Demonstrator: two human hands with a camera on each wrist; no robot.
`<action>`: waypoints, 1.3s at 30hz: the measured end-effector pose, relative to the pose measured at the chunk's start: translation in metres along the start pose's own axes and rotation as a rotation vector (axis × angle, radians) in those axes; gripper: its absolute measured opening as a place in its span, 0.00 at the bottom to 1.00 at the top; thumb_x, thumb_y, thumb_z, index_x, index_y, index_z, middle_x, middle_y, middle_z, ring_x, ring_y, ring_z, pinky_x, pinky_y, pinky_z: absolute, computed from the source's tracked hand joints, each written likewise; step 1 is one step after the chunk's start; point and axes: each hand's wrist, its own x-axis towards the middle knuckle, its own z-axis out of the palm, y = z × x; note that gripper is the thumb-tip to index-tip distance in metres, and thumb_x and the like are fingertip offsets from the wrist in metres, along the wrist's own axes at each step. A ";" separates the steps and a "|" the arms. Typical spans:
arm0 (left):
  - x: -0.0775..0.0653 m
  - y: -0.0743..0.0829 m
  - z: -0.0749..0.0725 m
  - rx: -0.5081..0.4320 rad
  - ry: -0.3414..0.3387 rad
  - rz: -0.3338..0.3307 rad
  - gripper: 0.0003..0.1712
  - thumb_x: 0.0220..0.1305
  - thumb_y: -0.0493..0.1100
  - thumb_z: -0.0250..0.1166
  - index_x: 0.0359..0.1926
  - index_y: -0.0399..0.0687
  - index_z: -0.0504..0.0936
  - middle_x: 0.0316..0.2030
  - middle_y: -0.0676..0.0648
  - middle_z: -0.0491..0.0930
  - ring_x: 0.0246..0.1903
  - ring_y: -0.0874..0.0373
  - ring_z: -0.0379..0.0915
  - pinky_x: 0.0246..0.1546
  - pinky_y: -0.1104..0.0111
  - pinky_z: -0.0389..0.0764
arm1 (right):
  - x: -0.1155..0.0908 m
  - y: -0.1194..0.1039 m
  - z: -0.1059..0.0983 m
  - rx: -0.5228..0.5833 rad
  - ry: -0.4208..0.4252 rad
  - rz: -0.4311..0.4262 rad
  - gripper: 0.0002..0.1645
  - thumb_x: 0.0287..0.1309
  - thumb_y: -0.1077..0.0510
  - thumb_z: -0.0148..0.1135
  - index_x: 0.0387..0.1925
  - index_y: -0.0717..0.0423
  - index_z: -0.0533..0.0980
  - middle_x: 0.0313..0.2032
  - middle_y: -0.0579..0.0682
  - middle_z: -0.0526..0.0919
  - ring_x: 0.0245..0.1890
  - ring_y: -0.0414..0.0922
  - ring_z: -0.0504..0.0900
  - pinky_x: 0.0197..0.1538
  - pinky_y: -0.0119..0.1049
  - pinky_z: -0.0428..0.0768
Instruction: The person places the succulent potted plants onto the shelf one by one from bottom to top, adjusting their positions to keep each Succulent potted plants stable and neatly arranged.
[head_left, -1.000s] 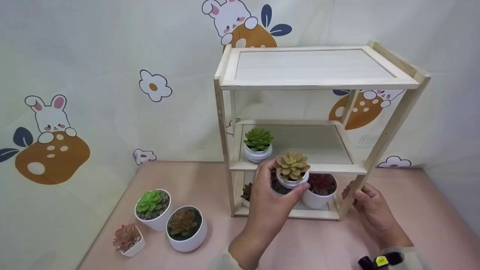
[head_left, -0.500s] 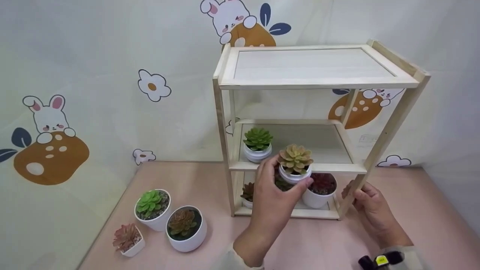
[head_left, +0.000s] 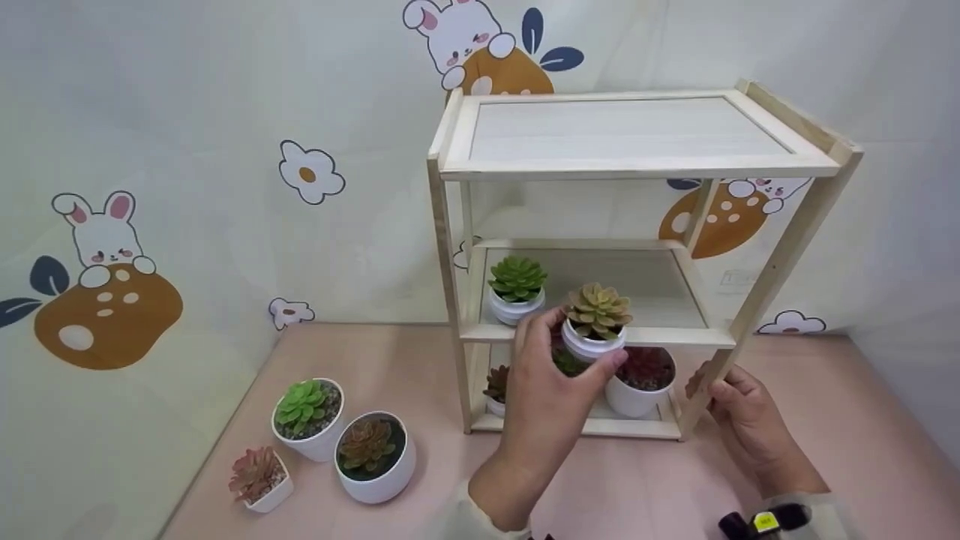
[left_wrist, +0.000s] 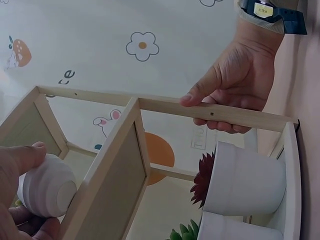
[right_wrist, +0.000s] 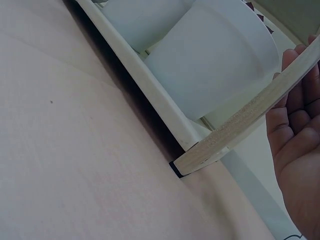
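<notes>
My left hand [head_left: 544, 386] grips a small white ringed pot holding a yellowish-pink succulent [head_left: 599, 309]. In the left wrist view the white pot [left_wrist: 47, 186] lies right at the middle shelf's front rail. A green succulent [head_left: 517, 279] in a similar pot stands on the left of that shelf, just beyond my fingers. My right hand [head_left: 754, 420] holds the right front leg of the wooden rack [head_left: 780, 259] low down, thumb on one side and fingers on the other. On the bottom shelf, a dark red succulent [head_left: 646, 369] stands behind my left thumb.
More potted succulents share the bottom shelf, including a brown one [head_left: 496, 382], partly hidden by my left hand. On the pink table [head_left: 420, 480], left of the rack, stand a light green succulent [head_left: 301, 405], a brown one [head_left: 367, 444] and a pink one [head_left: 256, 474]. A patterned backdrop [head_left: 375, 240] hangs behind.
My left hand has raised the yellowish-pink succulent a little and shifted it slightly right, up to the middle shelf's front edge. My right hand stays on the rack's leg.
</notes>
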 end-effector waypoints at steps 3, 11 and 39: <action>0.000 0.000 -0.001 0.009 -0.005 0.004 0.42 0.46 0.64 0.73 0.61 0.55 0.71 0.55 0.58 0.68 0.57 0.65 0.66 0.59 0.64 0.70 | 0.000 0.000 0.000 -0.004 -0.001 0.009 0.07 0.67 0.65 0.53 0.40 0.57 0.78 0.34 0.47 0.81 0.39 0.42 0.80 0.49 0.35 0.77; 0.001 -0.001 0.000 0.032 0.026 0.015 0.40 0.47 0.62 0.74 0.60 0.53 0.72 0.55 0.57 0.70 0.58 0.64 0.67 0.60 0.64 0.70 | 0.000 0.001 -0.001 0.008 -0.045 -0.034 0.09 0.68 0.64 0.52 0.37 0.53 0.78 0.34 0.48 0.81 0.38 0.42 0.80 0.48 0.34 0.77; 0.017 0.009 0.006 0.173 -0.009 0.051 0.36 0.52 0.60 0.71 0.58 0.49 0.73 0.53 0.53 0.75 0.55 0.62 0.70 0.56 0.66 0.74 | 0.001 0.001 -0.001 0.015 -0.078 -0.052 0.09 0.68 0.63 0.52 0.37 0.54 0.79 0.34 0.48 0.81 0.38 0.42 0.80 0.47 0.34 0.78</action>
